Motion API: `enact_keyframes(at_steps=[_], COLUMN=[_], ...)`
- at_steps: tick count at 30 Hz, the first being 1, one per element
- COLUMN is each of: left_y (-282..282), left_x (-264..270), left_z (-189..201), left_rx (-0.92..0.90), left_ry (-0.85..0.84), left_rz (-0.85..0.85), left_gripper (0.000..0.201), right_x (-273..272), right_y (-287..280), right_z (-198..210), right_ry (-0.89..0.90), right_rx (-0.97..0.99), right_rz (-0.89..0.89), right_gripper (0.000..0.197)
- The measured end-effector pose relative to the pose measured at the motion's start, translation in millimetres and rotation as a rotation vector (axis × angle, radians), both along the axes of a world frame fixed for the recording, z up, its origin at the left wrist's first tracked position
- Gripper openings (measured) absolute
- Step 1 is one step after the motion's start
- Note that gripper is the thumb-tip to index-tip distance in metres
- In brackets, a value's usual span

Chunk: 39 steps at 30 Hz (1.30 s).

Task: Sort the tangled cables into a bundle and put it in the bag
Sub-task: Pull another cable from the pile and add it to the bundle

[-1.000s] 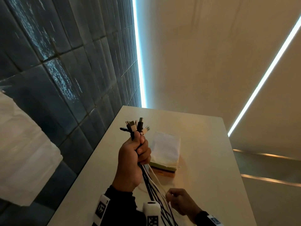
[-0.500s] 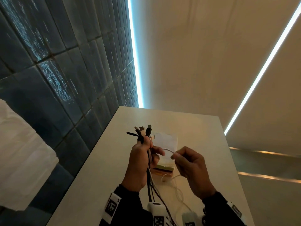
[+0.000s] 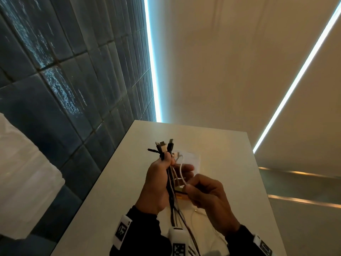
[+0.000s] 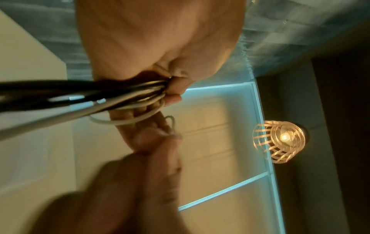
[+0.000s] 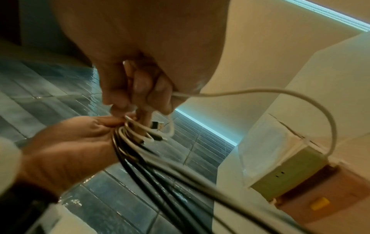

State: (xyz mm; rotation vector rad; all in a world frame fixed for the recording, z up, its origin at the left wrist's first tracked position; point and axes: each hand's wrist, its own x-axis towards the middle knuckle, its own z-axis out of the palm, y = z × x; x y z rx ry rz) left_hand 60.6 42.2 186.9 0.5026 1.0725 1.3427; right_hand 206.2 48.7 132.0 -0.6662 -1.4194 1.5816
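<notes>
My left hand [image 3: 171, 163] is raised over the table and grips a bundle of black and white cables [image 3: 170, 193], with several plugs [image 3: 164, 146] sticking up above the fist. Just to its right, my right hand [image 3: 191, 189] pinches a thin white cable [image 3: 181, 172] that arcs up to the top of the bundle. The right wrist view shows this white cable [image 5: 280, 93] trailing in a loop from my right fingers [image 5: 140, 88] down towards the table. The white bag [image 3: 192, 158] lies flat on the table behind my hands, partly hidden by them.
The white table [image 3: 221, 145] runs along a dark tiled wall [image 3: 73, 89] on the left. Under the bag [image 5: 270, 142] lie a green box [image 5: 290, 171] and a brown flat item [image 5: 330, 197]. A lit pendant lamp [image 4: 280, 136] hangs overhead.
My right hand rose from low near the table to beside my left hand, bringing the white cable up against the bundle. The left hand kept its grip and shifted slightly right.
</notes>
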Motion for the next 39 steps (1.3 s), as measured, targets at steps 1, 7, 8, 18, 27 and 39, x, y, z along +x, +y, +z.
enact_keyframes(at_steps=[1, 7, 8, 18, 27, 39], left_y=[1.2, 6.2, 5.2, 1.1, 6.6, 5.9], left_x=[-1.4, -13.0, -12.1, -17.6, -15.8, -4.3], left_z=[1.1, -4.0, -5.5, -3.6, -22.8, -19.0], left_rx=[0.033, 0.165, 0.174, 0.201, 0.033, -0.03], left_ry=[-0.097, -0.227, -0.217, -0.157, 0.028, -0.161], left_rz=[0.02, 0.098, 0.096, 0.065, 0.137, 0.151], left_gripper=[0.036, 0.032, 0.032, 0.033, 0.037, 0.035], right_x=[-0.2, 11.3, 13.3, 27.1, 18.6, -8.5], right_y=[-0.5, 9.2, 10.8, 9.4, 32.3, 9.0], right_z=[-5.9, -62.1, -71.0, -140.9, -87.0, -9.0], right_ry=[-0.029, -0.222, -0.26, -0.523, -0.218, -0.138], right_rx=[-0.031, -0.241, -0.273, -0.584, -0.457, -0.176], right_rz=[0.056, 0.112, 0.107, 0.176, -0.288, 0.184], right_gripper=[0.016, 0.023, 0.023, 0.024, 0.023, 0.016])
